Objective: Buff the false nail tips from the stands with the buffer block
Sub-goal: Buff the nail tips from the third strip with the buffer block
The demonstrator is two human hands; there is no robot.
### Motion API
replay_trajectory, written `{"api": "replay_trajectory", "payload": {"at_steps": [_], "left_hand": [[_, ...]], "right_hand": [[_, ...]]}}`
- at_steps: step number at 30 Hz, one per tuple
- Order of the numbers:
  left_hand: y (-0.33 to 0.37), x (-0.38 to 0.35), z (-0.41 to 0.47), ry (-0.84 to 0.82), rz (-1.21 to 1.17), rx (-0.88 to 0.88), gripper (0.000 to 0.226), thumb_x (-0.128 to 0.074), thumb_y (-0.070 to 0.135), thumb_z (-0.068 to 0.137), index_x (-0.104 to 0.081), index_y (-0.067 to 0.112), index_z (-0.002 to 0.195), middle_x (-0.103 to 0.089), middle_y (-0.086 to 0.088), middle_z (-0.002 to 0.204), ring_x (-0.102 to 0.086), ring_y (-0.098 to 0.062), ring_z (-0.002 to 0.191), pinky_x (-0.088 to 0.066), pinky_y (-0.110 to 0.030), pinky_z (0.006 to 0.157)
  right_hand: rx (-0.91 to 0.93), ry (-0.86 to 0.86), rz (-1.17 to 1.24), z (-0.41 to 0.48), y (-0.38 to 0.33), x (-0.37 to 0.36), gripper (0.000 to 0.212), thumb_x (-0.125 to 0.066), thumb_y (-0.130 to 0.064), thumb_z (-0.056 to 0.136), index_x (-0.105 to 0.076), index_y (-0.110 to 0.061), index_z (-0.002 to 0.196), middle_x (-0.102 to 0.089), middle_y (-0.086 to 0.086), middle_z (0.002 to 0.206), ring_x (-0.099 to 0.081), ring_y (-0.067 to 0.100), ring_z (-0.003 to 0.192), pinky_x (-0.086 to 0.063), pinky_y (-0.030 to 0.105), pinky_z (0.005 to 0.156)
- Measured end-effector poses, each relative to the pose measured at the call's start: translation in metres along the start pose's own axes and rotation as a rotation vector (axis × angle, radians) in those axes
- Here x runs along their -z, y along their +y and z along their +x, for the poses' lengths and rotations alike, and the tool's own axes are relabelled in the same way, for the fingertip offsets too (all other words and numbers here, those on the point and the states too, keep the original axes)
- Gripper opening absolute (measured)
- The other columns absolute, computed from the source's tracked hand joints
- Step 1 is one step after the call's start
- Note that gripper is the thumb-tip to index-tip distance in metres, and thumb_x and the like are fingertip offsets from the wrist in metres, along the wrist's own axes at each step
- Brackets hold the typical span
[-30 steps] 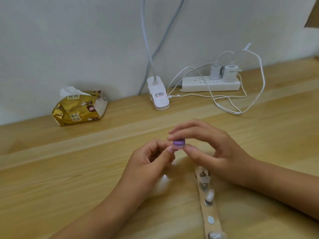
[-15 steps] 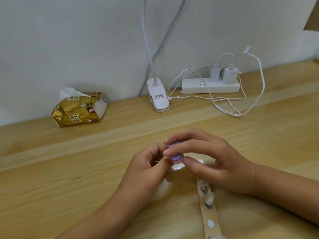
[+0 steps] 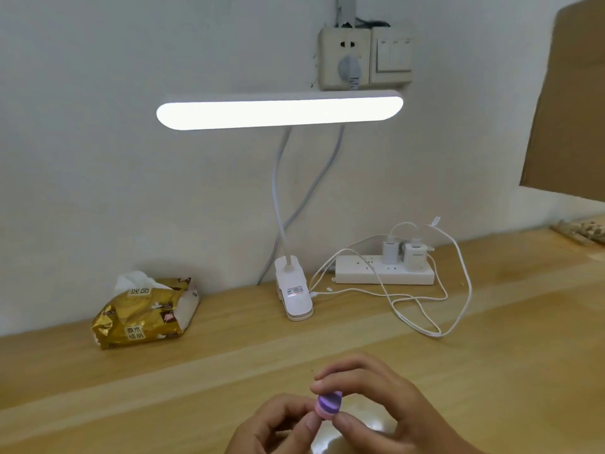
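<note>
The right hand (image 3: 386, 407) pinched the buffer block (image 3: 329, 404) between forefinger above and thumb below. I judge this grip left 1 flat face free to rub against whatever the left hand (image 3: 271, 427) offered. The left hand's fingers were curled inward, its thumb tip just beside the block. Whether it held a false nail tip could not be told, since nothing showed between its fingers, and the stands lay outside the view.

Both hands hovered low over the tabletop (image 3: 196, 371), in front of the lit lamp bar (image 3: 278, 111), likely so the small work was well lit. The block was a small rounded pad, layered purple over pink, matt and foam-like. The tabletop was pale wood with straight grain. Behind sat a crinkled gold tissue pack (image 3: 144, 314), the lamp's glossy white clip base (image 3: 294, 296) and a white power strip (image 3: 383, 273) with 2 chargers (image 3: 414, 255) plugged in.
</note>
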State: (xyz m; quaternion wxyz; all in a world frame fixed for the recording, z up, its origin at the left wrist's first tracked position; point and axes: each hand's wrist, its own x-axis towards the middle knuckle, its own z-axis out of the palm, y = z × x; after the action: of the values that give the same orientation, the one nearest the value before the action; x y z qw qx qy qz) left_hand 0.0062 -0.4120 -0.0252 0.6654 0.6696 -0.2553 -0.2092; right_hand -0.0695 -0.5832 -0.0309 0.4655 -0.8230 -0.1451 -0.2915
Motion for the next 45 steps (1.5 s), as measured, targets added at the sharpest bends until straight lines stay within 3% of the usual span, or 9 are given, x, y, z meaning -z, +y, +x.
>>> {"api": "replay_trajectory", "payload": {"at_steps": [6,13,16,26,30,34,39,42,45], "left_hand": [[-0.003,0.002,0.002,-0.004,-0.095,0.059,0.025,-0.088,0.021,0.060,-0.076,0.004,0.074,-0.062,-0.012,0.060,-0.055,-0.015,0.054,-0.042,-0.017,0.053],[0.000,0.000,0.001,0.002,-0.144,0.062,0.023,-0.088,0.017,0.063,-0.074,0.004,0.075,-0.070,-0.014,0.068,-0.065,-0.015,0.059,-0.050,-0.019,0.057],[0.001,0.000,-0.002,0.016,-0.170,0.058,0.033,-0.078,0.027,0.059,-0.069,0.010,0.086,-0.072,-0.013,0.076,-0.067,-0.015,0.064,-0.052,-0.020,0.059],[-0.001,0.002,-0.008,-0.044,-0.105,0.015,0.023,-0.069,0.027,0.069,-0.065,0.009,0.083,-0.072,-0.005,0.073,-0.068,-0.011,0.071,-0.053,-0.020,0.066],[-0.001,0.002,-0.009,-0.068,-0.102,-0.002,0.023,-0.069,0.029,0.072,-0.067,0.010,0.085,-0.073,-0.009,0.080,-0.069,-0.013,0.077,-0.053,-0.019,0.068],[-0.002,0.003,-0.009,-0.063,-0.152,0.008,0.015,-0.070,0.026,0.071,-0.069,0.016,0.083,-0.072,-0.003,0.077,-0.069,-0.010,0.078,-0.053,-0.019,0.069],[0.001,0.003,-0.010,-0.068,-0.182,0.019,0.022,-0.071,0.023,0.073,-0.066,0.013,0.092,-0.075,-0.006,0.085,-0.072,-0.014,0.086,-0.053,-0.017,0.071],[0.006,0.005,-0.016,-0.094,-0.164,-0.054,0.019,-0.069,0.022,0.077,-0.063,0.013,0.093,-0.075,-0.006,0.094,-0.071,-0.014,0.090,-0.052,-0.017,0.075],[0.008,0.004,-0.028,-0.187,0.065,-0.340,0.009,-0.072,0.018,0.082,-0.065,0.020,0.087,-0.071,0.002,0.098,-0.067,-0.016,0.092,-0.051,-0.024,0.079]], "right_hand": [[0.011,0.008,-0.027,0.000,0.002,0.000,0.025,-0.070,-0.018,0.090,-0.069,-0.030,0.112,-0.060,-0.011,0.114,-0.065,0.015,0.105,-0.048,0.020,0.092],[0.025,-0.033,-0.080,-0.002,-0.001,0.003,0.023,-0.072,-0.015,0.088,-0.070,-0.017,0.111,-0.059,-0.009,0.114,-0.060,0.015,0.113,-0.045,0.020,0.095],[0.068,-0.050,-0.140,-0.004,-0.001,0.001,0.023,-0.071,-0.019,0.088,-0.069,-0.018,0.112,-0.058,-0.006,0.116,-0.059,0.015,0.115,-0.044,0.020,0.097],[-0.025,0.013,-0.128,-0.003,-0.002,0.000,0.024,-0.073,-0.025,0.089,-0.067,-0.015,0.110,-0.057,0.001,0.113,-0.059,0.014,0.109,-0.049,0.027,0.094],[0.067,-0.043,-0.153,-0.004,-0.003,-0.003,0.024,-0.066,-0.024,0.088,-0.066,-0.015,0.110,-0.057,0.004,0.112,-0.059,0.016,0.108,-0.048,0.025,0.094],[-0.097,0.037,-0.054,0.001,0.002,0.002,0.025,-0.071,-0.026,0.089,-0.065,-0.017,0.111,-0.058,0.001,0.113,-0.060,0.019,0.110,-0.052,0.036,0.096],[-0.232,0.069,0.084,0.003,-0.001,0.004,0.028,-0.065,-0.027,0.084,-0.066,-0.022,0.112,-0.060,0.007,0.113,-0.062,0.017,0.110,-0.051,0.027,0.097],[-0.306,0.093,0.136,0.004,-0.002,0.005,0.025,-0.066,-0.027,0.084,-0.067,-0.026,0.109,-0.063,0.007,0.115,-0.062,0.010,0.107,-0.050,0.019,0.090],[-0.343,0.130,0.154,0.004,-0.001,0.006,0.020,-0.068,-0.022,0.088,-0.067,-0.027,0.107,-0.065,0.002,0.114,-0.061,0.001,0.102,-0.048,0.012,0.082]]}}
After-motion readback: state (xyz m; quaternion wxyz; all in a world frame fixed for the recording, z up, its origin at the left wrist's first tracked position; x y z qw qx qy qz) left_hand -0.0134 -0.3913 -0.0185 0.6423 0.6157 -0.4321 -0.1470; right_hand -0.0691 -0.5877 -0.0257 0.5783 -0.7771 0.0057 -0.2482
